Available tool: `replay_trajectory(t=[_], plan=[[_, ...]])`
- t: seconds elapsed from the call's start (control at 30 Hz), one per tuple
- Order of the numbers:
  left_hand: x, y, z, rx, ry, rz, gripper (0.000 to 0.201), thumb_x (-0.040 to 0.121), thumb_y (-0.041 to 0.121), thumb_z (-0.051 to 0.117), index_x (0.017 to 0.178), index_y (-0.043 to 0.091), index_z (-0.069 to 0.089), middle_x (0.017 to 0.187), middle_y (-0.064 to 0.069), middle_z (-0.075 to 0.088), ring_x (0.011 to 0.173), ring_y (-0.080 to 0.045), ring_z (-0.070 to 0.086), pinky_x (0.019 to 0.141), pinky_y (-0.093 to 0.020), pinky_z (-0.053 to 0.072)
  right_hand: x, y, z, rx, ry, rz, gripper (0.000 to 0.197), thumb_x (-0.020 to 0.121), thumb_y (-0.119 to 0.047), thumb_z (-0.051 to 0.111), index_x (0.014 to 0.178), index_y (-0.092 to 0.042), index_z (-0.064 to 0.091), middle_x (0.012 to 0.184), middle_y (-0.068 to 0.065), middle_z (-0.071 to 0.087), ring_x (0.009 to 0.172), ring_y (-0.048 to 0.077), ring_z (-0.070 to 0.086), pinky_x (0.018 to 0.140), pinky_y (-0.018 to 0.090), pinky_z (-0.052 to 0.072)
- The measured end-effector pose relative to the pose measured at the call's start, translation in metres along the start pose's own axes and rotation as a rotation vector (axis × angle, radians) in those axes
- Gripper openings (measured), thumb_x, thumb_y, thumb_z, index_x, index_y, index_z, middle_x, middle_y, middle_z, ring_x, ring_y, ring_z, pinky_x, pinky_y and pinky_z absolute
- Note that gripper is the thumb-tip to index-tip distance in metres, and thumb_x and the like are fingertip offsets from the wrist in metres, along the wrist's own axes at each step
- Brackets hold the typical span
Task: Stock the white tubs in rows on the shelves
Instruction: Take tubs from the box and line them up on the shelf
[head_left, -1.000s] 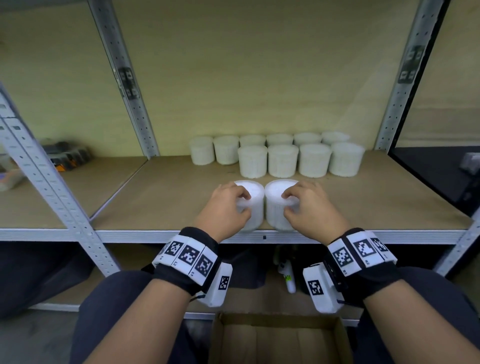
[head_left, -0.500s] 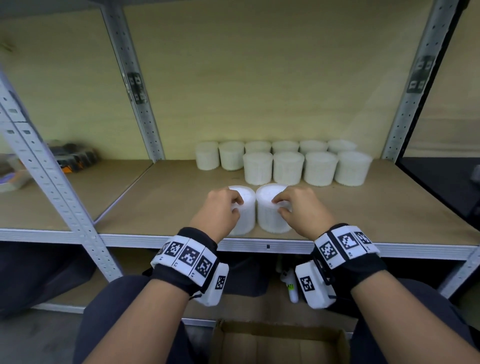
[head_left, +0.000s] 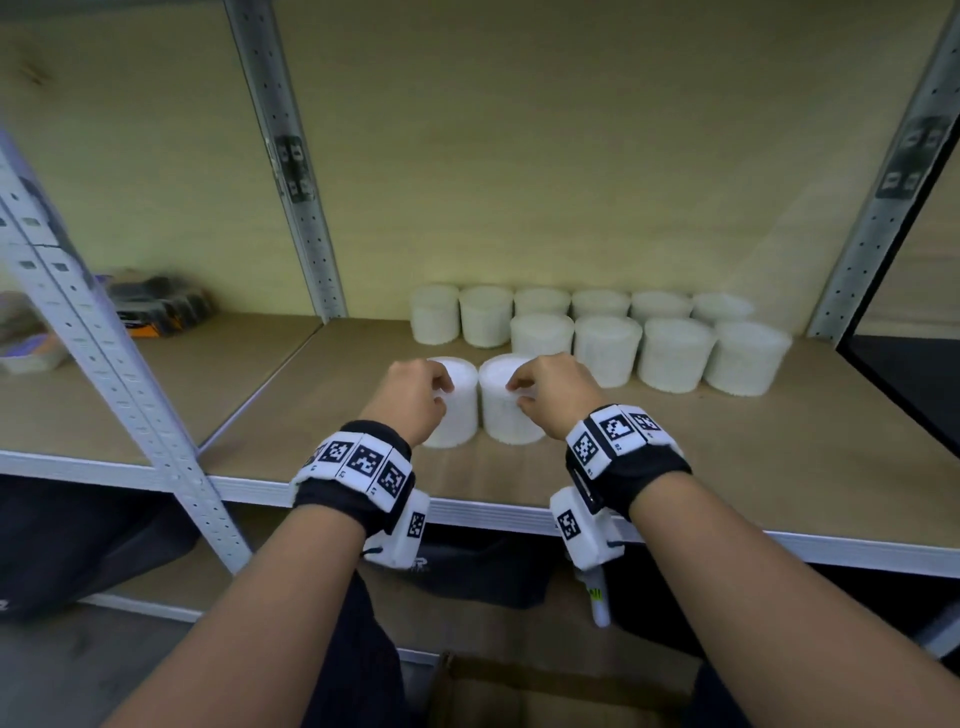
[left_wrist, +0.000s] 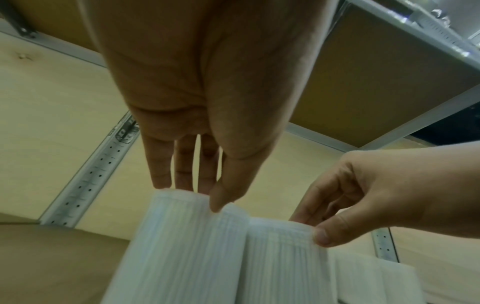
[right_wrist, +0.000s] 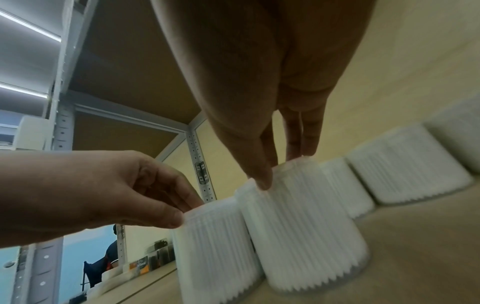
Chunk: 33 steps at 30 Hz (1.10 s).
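While ten white tubs (head_left: 608, 332) stand in two rows at the shelf (head_left: 727, 452) back, left hand (head_left: 413, 397) and right hand (head_left: 553, 392) each pinch another tub's rim mid-shelf, seemingly extending the second row leftward.

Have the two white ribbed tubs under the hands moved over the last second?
Yes. The two tubs slid back from the shelf's front edge, toward the second row.

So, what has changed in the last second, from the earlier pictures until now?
Both hands slid their ribbed white plastic tubs deeper onto the wooden shelf, toward the rows. The left hand holds the left tub, the right hand the right tub, as before. The ten stocked tubs stayed put.
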<state>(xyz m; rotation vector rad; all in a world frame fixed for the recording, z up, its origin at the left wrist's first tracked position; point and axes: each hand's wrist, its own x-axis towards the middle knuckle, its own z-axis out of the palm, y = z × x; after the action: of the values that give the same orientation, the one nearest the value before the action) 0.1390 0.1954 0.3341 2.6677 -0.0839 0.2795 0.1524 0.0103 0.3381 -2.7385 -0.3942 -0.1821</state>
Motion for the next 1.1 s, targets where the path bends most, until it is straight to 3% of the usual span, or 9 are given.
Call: replay_trajectory(t=[0.2,0.5,0.63,1.1], plan=[[0.031,-0.022,-0.001,0.005,0.007,-0.030,0.027,0.087,0.001,0.054,0.109,0.012,0.068,0.118,-0.009,0.066,0.107,-0.022,0.062,0.091,-0.027,0.048,0.037,-0.009,0.011,-0.003,-0.011,-0.026,0.033,0.091,-0.009,0.054,0.119,-0.018,0.068,0.125,0.004,0.066,0.119,0.022,0.058,0.101,0.030,0.046],[0.080,-0.045,0.002,0.017,0.014,-0.032,0.029,0.088,-0.003,0.051,0.106,0.011,0.068,0.116,-0.009,0.065,0.103,-0.024,0.063,0.089,-0.028,0.050,0.097,-0.016,0.030,-0.034,-0.009,-0.023,0.034,0.090,-0.007,0.053,0.116,-0.021,0.069,0.120,0.005,0.068,0.111,0.025,0.061,0.094,0.030,0.048],[0.098,-0.052,0.002,0.024,0.018,-0.010,0.028,0.087,-0.004,0.050,0.105,0.008,0.068,0.114,-0.009,0.067,0.103,-0.022,0.062,0.083,-0.020,0.043,0.117,-0.015,0.036,-0.043,-0.017,-0.021,0.034,0.090,-0.009,0.053,0.118,-0.021,0.068,0.120,0.005,0.067,0.111,0.026,0.060,0.089,0.029,0.048],[0.143,-0.067,0.007,0.006,-0.004,0.031,0.025,0.087,0.001,0.055,0.106,0.009,0.069,0.117,-0.008,0.064,0.107,-0.022,0.060,0.082,-0.020,0.039,0.148,-0.007,0.042,-0.078,0.012,-0.052,0.034,0.092,-0.008,0.050,0.120,-0.018,0.066,0.118,0.010,0.066,0.117,0.025,0.054,0.091,0.034,0.049]])
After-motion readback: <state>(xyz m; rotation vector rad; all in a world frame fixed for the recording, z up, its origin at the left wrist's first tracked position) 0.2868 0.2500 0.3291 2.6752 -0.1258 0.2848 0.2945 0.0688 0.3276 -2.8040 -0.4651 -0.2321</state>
